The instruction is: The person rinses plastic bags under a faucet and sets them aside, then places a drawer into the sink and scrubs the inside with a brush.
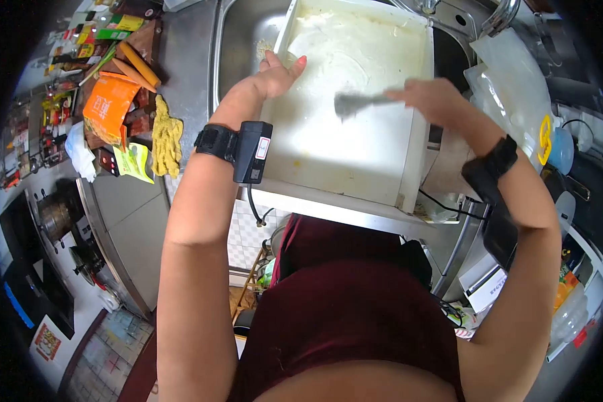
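A white drawer-like tray (355, 175) lies across the sink, with wet, whitish smears over its inside. My right hand (430, 100) is closed round the handle of a grey brush (352, 103), which is blurred by motion over the tray's middle. The bristle end points left, towards the tray floor. At the tray's left wall is my left hand (275, 79), its fingers apart and the thumb on the inner side. It appears to rest against the rim without wrapping round it. Black devices are strapped to both wrists.
The steel sink (242, 40) shows left of the tray, and a faucet (502, 15) stands at upper right. Yellow gloves (167, 137), carrots (138, 65) and an orange packet (108, 104) lie on the left counter. Plastic bags (509, 74) crowd the right side.
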### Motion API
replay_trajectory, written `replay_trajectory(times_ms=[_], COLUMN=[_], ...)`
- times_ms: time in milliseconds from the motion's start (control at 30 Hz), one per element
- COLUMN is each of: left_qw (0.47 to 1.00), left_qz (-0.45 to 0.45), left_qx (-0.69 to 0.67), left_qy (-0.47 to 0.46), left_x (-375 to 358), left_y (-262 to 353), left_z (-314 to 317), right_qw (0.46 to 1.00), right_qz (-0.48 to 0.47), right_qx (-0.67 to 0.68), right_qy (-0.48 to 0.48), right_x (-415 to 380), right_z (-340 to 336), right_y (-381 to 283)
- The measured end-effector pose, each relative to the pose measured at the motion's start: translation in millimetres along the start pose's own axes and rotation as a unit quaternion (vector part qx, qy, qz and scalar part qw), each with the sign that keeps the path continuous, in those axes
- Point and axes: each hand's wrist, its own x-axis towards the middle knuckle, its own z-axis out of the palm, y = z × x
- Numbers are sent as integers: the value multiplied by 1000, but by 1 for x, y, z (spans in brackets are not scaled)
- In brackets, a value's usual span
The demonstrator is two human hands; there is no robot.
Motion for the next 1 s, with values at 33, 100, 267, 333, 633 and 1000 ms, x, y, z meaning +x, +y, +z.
replay_trajectory(times_ms=[33,100,267,333,633,1000], left_qw=[1000,1000,1000,1000,1000,1000], left_qz=[-1,2,0,0,9,3], left_qx=[6,10,-15,-15,13,-12], left_qy=[-1,10,16,16,-6,-7], left_x=[0,3,-2,1,3,0], left_y=[1,-1,1,-1,-1,1], left_z=[0,3,3,4,1,1], right_qw=[999,999,985,974,987,969], right_qz=[51,34,-127,-169,-127,-193], right_qx=[-9,3,114,147,-13,148], right_qy=[-3,42,16,-16,-102,-31], right_x=[8,24,41,33,-21,24], right_z=[4,18,28,38,-26,11], right_y=[9,7,-62,-76,1,-46])
